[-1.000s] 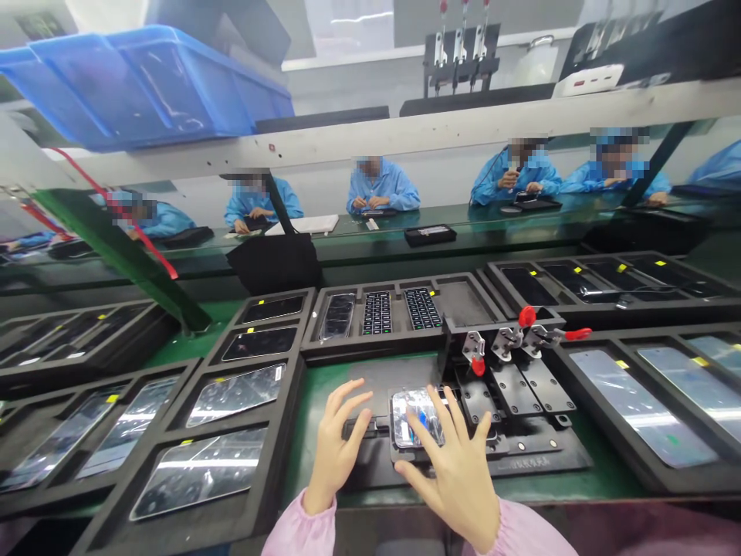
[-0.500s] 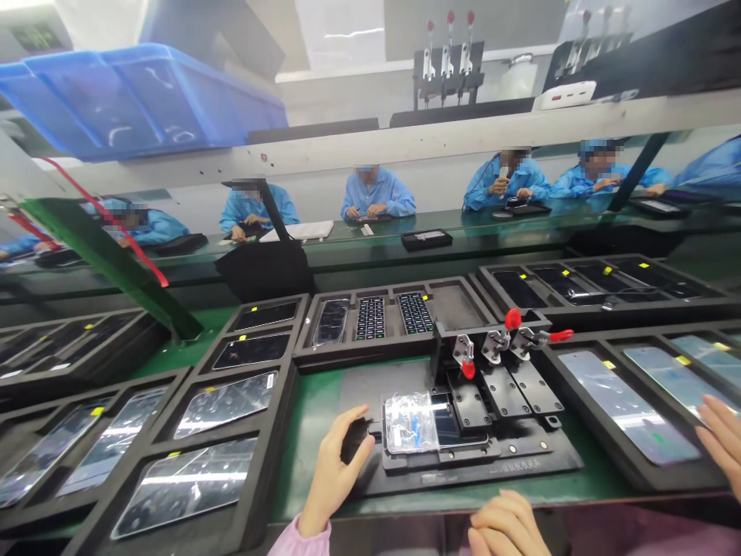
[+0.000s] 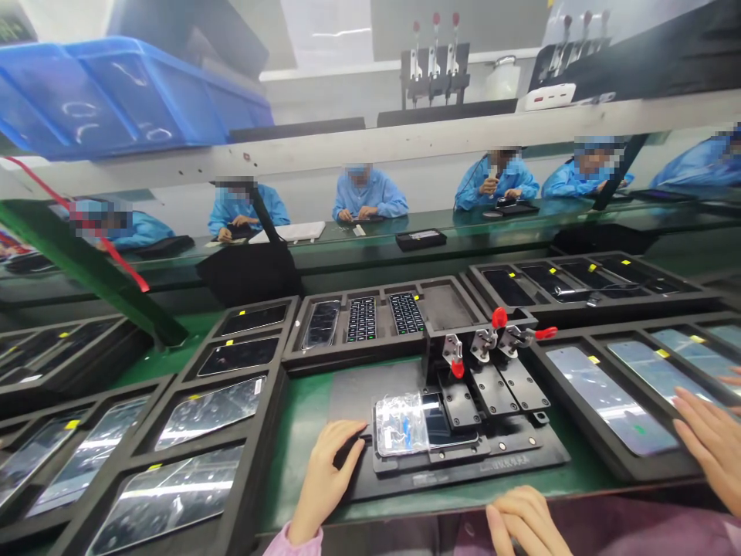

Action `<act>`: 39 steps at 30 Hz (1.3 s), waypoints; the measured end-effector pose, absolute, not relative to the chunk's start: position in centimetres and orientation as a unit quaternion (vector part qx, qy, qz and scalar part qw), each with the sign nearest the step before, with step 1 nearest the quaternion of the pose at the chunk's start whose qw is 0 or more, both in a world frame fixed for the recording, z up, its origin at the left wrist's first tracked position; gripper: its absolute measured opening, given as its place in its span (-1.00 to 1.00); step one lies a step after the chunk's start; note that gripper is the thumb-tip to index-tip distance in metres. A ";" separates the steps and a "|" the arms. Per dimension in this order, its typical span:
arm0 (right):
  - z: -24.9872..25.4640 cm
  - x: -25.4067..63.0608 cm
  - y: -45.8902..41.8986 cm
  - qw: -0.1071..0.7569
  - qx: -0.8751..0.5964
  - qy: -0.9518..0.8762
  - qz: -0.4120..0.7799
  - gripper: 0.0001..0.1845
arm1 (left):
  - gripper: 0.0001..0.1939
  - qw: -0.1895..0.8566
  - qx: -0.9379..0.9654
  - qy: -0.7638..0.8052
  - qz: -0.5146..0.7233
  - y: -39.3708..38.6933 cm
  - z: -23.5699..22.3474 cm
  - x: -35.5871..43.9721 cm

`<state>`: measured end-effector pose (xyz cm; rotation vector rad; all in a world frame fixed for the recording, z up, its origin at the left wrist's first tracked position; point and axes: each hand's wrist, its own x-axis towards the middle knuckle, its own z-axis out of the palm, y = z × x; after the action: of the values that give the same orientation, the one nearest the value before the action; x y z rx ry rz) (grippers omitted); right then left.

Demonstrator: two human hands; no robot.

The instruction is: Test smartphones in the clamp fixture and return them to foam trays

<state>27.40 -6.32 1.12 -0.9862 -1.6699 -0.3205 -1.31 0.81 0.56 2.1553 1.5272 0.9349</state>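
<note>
Green anti-static bench mat (image 3: 301, 463) under everything, in a long assembly-line room, with a white overhead shelf (image 3: 370, 147) running across at 12 o'clock, a blue plastic bin (image 3: 109, 100) on it toward 10 o'clock, and workers in pale blue smocks (image 3: 367, 193) seated along a facing bench beyond. Black foam trays (image 3: 174, 479) with cut-out pockets flanking the mat at 9 and 3 o'clock, glossy phone screens (image 3: 607, 401) lying in the pockets, small yellow tags on many of them. At 12 o'clock, a tray of dark ribbed strips (image 3: 362, 319) dotted with tiny green marks. On the mat, a matte black metal fixture plate (image 3: 468, 467), screwed together, with toggle clamps (image 3: 485, 344) on red handles along its far edge. Centred on the plate, a smartphone (image 3: 445, 425) lying flat, dark glass face up, its left half under crumpled clear plastic film (image 3: 401, 425). Left hand (image 3: 327, 479) just beside the plate's left edge, fingers curled closed around a small dark object (image 3: 349, 450), too shadowed to identify. Right hand (image 3: 524, 521) low at the bench's near edge, well apart from the plate, fingers bent, partly cut off by the frame, any grip impossible to tell. Another hand (image 3: 709, 448) at the right edge over a tray, its owner out of view.
</note>
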 end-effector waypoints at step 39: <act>7.2 28.2 0.3 0.480 -0.570 -0.641 -0.184 -0.86 | -0.76 0.179 0.738 0.558 0.335 0.8 0.8 -1.1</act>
<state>28.16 0.35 7.21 -1.3901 -1.5648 -0.4479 -1.09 0.76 0.80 2.0861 1.5777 0.9485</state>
